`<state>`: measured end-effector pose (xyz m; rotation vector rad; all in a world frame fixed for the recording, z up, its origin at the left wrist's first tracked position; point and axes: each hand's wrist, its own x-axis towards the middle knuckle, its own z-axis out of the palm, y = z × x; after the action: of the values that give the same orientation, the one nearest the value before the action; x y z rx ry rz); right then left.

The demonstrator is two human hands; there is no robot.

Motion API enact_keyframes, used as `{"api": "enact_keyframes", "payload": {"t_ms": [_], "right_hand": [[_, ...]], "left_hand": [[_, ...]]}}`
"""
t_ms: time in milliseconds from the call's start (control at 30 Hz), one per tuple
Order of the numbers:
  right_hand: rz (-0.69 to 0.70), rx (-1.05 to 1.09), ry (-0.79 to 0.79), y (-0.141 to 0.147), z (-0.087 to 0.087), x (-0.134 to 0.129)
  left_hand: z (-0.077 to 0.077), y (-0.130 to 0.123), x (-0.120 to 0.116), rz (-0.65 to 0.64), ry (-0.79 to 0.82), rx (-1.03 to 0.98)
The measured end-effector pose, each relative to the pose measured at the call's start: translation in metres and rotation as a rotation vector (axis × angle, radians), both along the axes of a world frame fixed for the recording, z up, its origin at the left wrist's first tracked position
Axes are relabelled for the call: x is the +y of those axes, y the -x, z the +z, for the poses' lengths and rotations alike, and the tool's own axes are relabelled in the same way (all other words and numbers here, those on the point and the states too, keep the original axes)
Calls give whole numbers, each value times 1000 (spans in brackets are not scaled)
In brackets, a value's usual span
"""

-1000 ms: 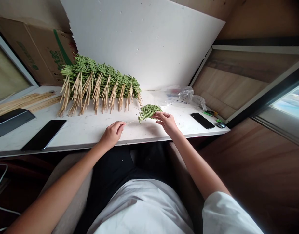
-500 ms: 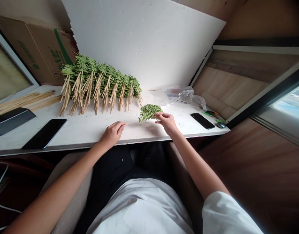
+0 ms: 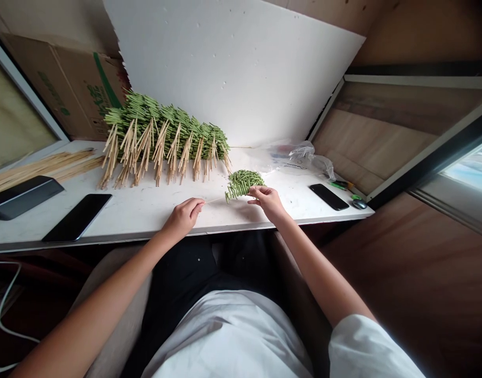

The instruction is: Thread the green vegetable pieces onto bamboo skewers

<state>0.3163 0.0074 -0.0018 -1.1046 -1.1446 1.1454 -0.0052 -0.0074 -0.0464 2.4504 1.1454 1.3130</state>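
My left hand (image 3: 184, 215) is closed round the bare end of a thin bamboo skewer (image 3: 214, 200). A row of short green bean pieces (image 3: 236, 192) is threaded crosswise along the skewer. At the right end of that row my right hand (image 3: 265, 200) pinches with thumb and forefinger on the green beans; the skewer's tip is hidden there. Just behind it lies a small heap of loose cut green beans (image 3: 246, 177). A long stack of filled green bean skewers (image 3: 165, 123) stands at the back left, with its bare stick ends pointing toward me.
Loose bamboo sticks (image 3: 47, 165) lie at the far left. A black phone (image 3: 78, 216) and a dark slab-like device (image 3: 26, 197) are near them. On the right are another phone (image 3: 328, 196), a clear plastic bag (image 3: 309, 155) and a small dark rounded object (image 3: 359, 203). A white board (image 3: 233, 68) rises behind.
The view has shifted slightly, moving the scene a little right and down. Both hands keep their hold, and the skewer with its bean pieces stays nearly in place.
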Motion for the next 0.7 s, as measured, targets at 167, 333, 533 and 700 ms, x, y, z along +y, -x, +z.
{"api": "enact_keyframes", "payload": {"t_ms": [167,333,533,700], "right_hand": [[5,20,-1,-5,4,2],[-3,6,-27,-11,18,3],[69,-64,-33,-20,34,4],[-94,-229,-117,-38,27,-1]], "left_hand": [[1,-3,1,-6,-11,-19],[10,-6,0,0,-67,8],[22,0,1,98,-94,9],[36,5,12,162,-8,-98]]}}
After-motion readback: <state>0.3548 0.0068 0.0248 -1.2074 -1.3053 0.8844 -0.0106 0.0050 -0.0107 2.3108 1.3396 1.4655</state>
